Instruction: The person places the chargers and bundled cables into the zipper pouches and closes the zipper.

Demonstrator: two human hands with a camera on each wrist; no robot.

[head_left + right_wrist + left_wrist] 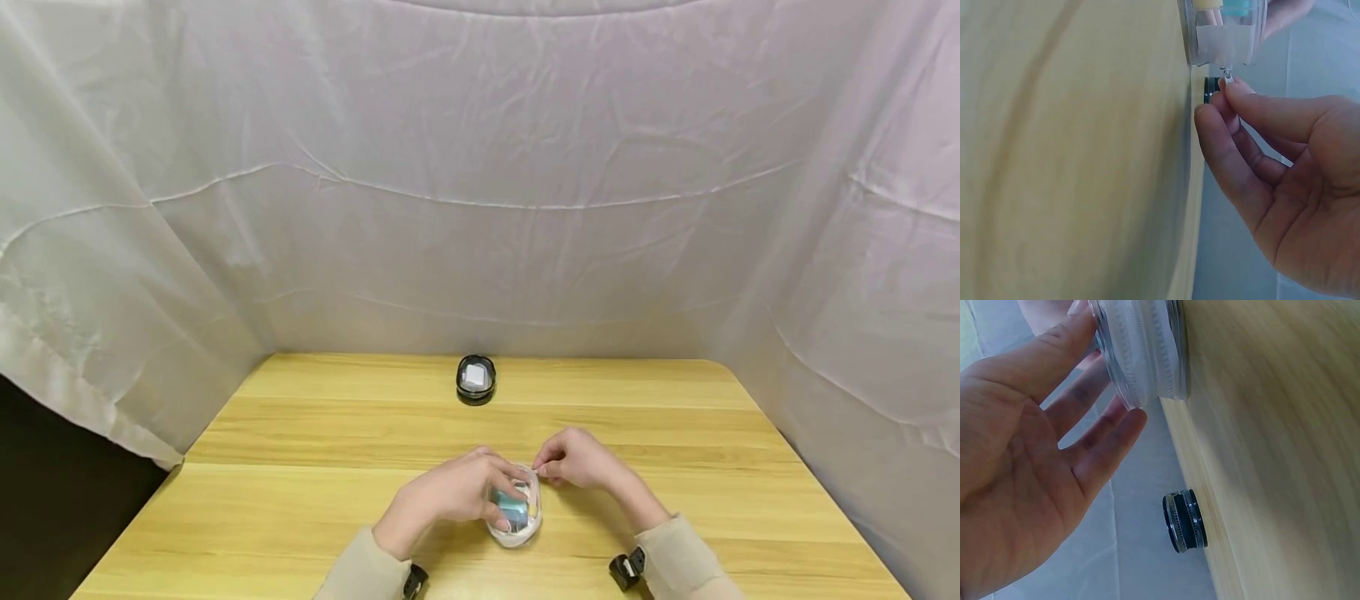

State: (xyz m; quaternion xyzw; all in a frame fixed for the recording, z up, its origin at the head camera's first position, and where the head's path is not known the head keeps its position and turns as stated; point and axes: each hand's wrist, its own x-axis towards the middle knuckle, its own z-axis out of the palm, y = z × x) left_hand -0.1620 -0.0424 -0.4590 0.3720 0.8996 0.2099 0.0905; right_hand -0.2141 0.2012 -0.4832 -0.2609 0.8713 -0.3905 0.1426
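A small clear zippered case [513, 540] with white trim stands on the wooden table, with light blue and yellow things showing inside it. My left hand [461, 490] reaches over it from the left, its spread fingers and thumb resting on its top. In the left wrist view those fingers are fairly straight, the fingertips right at the case's upper rim. At the case's far right side, my right hand [579, 460] pinches a small metal zipper pull [1229, 77] between thumb and finger. The zipper pull sits close against the case wall.
Farther back on the table [337, 425] stands a similar small case with black trim [476, 380], a white item visible through its top. Pale cloth [480, 267] hangs behind the table and along both sides.
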